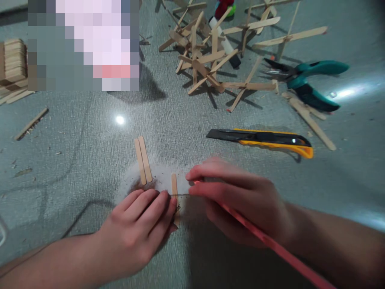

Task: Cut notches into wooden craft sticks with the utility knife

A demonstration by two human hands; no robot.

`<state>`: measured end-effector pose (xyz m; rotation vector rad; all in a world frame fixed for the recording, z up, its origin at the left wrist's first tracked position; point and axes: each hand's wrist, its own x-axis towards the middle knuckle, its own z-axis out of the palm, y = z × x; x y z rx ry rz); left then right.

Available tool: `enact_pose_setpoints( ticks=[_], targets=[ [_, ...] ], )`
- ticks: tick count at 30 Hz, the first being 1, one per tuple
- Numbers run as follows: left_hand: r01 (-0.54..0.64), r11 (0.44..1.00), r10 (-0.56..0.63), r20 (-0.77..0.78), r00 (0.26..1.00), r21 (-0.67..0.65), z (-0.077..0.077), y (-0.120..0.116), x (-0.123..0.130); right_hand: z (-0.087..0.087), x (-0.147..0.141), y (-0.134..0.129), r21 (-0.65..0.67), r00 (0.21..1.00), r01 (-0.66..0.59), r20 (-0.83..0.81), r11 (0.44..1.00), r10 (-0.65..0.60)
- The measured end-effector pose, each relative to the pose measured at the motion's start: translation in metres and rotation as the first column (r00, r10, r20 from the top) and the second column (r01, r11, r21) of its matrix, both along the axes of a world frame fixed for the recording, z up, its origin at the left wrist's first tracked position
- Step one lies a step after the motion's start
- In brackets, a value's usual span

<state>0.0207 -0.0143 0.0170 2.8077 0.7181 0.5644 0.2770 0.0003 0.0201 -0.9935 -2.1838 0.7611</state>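
My left hand [138,224] rests on the table with its fingers together, pressing a wooden craft stick [174,184] against the surface. The stick stands out beyond my fingertips, and its lower part is partly hidden. My right hand [243,192] is closed around a long red tool [288,257] that runs toward the lower right. From its near end a thin dark edge, like a narrow saw blade, lies across the stick. Just beyond my left fingers, two craft sticks [143,160] lie side by side. Pale powder [159,170] is spread around them.
A yellow-and-black utility knife [264,139] lies beyond my right hand. Teal-handled pliers [306,78] are at the upper right, beside a pile of joined craft sticks [207,64] and a white tube [224,40]. Stacked sticks [15,60] stand at far left; a blurred block hides the upper left.
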Motion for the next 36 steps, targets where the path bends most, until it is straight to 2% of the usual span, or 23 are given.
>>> enact_pose_setpoints(
  ticks=[3,7,14,20,36],
  targets=[
    [-0.001,1.0,0.001,0.011,1.0,-0.004,-0.001,0.0,0.0,0.007,-0.008,0.001,-0.227,0.975,0.037,-0.207,0.973,-0.085],
    [-0.011,0.999,0.012,0.041,0.999,-0.031,-0.001,0.0,0.002,0.001,-0.017,-0.001,-0.375,0.965,0.042,-0.224,0.926,-0.135],
    [-0.019,0.998,0.021,0.03,0.999,-0.058,-0.001,0.002,0.003,-0.012,-0.021,-0.005,-0.286,0.96,0.062,-0.246,0.956,-0.136],
    [-0.014,0.997,0.015,0.016,1.0,-0.071,-0.005,0.001,0.001,-0.013,-0.019,-0.006,-0.255,0.975,0.032,-0.204,0.966,-0.086],
    [-0.012,0.998,0.013,0.015,1.0,-0.057,-0.006,-0.002,0.001,-0.01,-0.02,-0.006,-0.241,0.982,0.027,-0.174,0.97,-0.07]
  ],
)
